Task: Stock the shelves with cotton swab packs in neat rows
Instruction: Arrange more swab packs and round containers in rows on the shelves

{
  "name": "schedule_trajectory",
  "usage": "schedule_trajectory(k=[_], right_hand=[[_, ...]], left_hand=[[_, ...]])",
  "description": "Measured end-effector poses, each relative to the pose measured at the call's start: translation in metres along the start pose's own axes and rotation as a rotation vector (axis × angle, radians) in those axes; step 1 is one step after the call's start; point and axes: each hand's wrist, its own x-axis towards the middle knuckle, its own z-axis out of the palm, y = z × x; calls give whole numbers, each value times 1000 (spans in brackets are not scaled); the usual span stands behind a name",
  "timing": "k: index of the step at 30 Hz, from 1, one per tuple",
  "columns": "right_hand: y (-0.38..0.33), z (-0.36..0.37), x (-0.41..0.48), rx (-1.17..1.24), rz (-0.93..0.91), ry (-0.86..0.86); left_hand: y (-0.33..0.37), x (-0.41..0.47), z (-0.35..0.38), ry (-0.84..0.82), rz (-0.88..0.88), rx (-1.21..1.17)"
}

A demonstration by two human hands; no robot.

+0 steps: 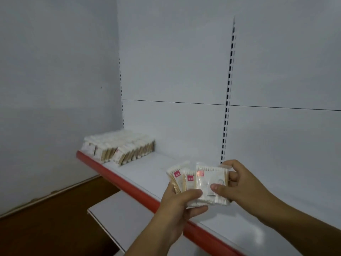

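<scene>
A plain grey-white wall (55,71) fills the left side. It has one tiny dark spot (101,87) on it. Low down, a pale strip (55,192) runs along the bottom of the wall, where the wall meets the floor (46,228). The floor is dark brown. To the right of the wall stands a big white back board (175,52). A thin dark line (175,102) runs across the board from side to side. A tall white post (228,89) with a row of little black slots goes up the board. A thinner row of slots (120,80) runs up the board's left edge, right beside the wall.
</scene>
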Motion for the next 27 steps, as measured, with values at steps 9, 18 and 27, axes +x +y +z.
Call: schedule_trajectory(k=[9, 18, 27], right_hand=[[12, 78, 128, -87, -20, -246], [6, 190, 248, -177, -217, -113], [26, 301, 309, -681, -386, -43]], left_hand=[[42, 51, -120, 78, -28, 86], [144, 88, -264, 460, 182, 89], [167, 138, -357, 330, 134, 55]])
